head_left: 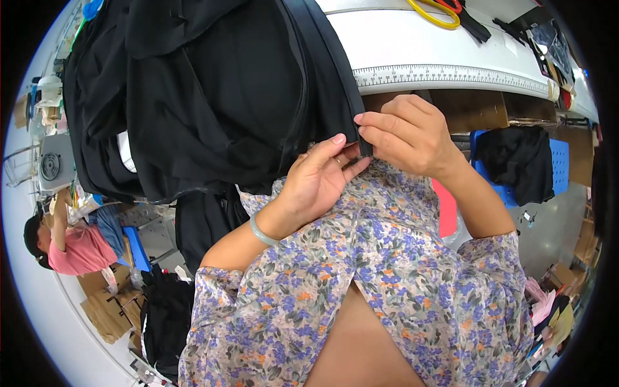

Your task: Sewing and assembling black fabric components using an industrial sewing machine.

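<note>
A large black garment (219, 97) lies heaped over the table's left part and hangs over its front edge. Along its right side runs a long, narrow black strip (335, 58), whose lower end reaches my hands; whether it is a zipper or a folded band I cannot tell. My left hand (316, 184) holds the lower end from the left, thumb in front and some fingers behind the cloth. Closed in a pinch, my right hand (412, 138) grips the strip's right edge just above, thumb and forefinger together.
A ruler (451, 76) runs along the white table's (400, 39) front edge. Yellow-handled scissors (435, 16) lie at the back. Right of me, a blue crate (560, 164) holds black cloth (516, 161). A person in pink (84, 250) is at far left, beside a blue crate (137, 245).
</note>
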`<state>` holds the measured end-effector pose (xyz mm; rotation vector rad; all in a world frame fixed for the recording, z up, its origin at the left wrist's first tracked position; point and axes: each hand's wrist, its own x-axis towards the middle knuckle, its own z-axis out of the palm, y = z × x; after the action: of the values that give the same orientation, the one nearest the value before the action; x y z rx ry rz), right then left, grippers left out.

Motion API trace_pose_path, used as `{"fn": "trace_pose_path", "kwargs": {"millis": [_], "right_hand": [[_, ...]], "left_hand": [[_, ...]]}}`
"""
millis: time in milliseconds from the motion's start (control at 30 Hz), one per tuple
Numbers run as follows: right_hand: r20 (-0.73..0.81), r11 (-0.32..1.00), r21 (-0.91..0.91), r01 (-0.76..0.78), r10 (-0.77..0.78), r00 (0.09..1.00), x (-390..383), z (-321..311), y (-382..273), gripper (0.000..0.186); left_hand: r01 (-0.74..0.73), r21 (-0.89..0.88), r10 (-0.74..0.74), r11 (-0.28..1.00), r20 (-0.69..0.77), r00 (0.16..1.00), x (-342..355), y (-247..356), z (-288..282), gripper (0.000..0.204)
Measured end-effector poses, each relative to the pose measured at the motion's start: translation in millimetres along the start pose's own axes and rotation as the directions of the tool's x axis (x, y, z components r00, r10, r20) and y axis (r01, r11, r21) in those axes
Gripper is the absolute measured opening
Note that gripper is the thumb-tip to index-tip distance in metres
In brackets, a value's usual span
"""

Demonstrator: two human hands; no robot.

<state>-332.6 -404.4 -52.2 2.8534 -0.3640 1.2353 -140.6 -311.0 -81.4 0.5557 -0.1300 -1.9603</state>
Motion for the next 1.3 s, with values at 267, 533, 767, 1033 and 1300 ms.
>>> {"fn": "trace_pose_path", "kwargs": {"millis": [267, 533, 767, 1033, 1300], "right_hand": [[-0.088, 0.997, -0.032, 0.070, -0.073, 0.994, 21.3, -7.9, 0.5, 0.020], [-0.212, 0.997, 0.029, 0.067, -0.059, 0.976, 44.1, -16.9, 0.6, 0.018], [0.144, 0.990, 0.136, -0.037, 0.017, 0.989, 30.2, -17.6, -7.9, 0.019], [0.194, 0.982, 0.182, -0.056, 0.020, 0.981, 63.8, 9.6, -25.3, 0.015], [0.356, 0.997, 0.079, -0.012, -0.017, 0.934, 71.4, 8.5, -44.6, 0.011]], "left_hand": [[-0.149, 0.547, 0.220, 0.824, -0.067, 0.973, -13.0, 9.4, 4.9, 0.014], [0.283, 0.947, 0.750, -0.150, -0.077, 0.657, -115.4, 101.3, -36.7, 0.053], [-0.483, 0.547, 0.700, 0.684, -0.308, 0.644, -179.3, 216.3, -28.9, 0.069], [0.187, 0.678, 0.682, -0.711, 0.599, 0.419, -74.2, 434.1, 26.8, 0.034], [0.731, -0.008, 0.716, -0.682, 0.197, 0.670, -83.6, 336.1, 152.8, 0.024]]}}
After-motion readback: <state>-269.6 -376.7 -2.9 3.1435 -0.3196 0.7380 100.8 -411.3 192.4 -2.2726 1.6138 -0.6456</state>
